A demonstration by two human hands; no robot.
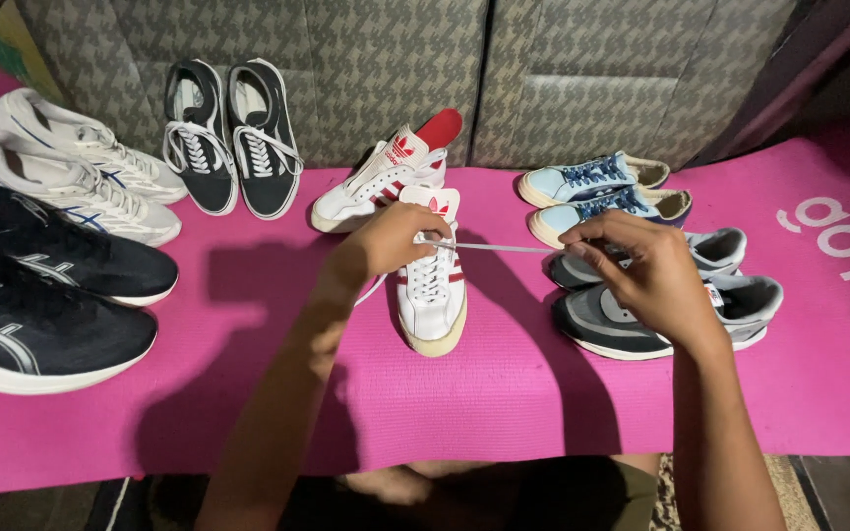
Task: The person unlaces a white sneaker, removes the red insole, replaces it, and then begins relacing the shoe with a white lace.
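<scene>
A white sneaker with red stripes (432, 300) stands on the pink mat (504, 393), toe toward me. My left hand (391, 241) rests on its tongue and pinches the white lace (499, 247) near the top eyelets. My right hand (641, 270) holds the other end of that lace, pulled taut to the right. Its mate (381, 177) lies tilted just behind, showing a red lining.
Black sneakers (233, 138) and white sneakers (66, 167) sit at the back left, large black running shoes (46, 295) at the left. Light blue sneakers (597, 192) and grey sneakers (735, 295) lie to the right. A grey patterned sofa (395, 59) backs the mat.
</scene>
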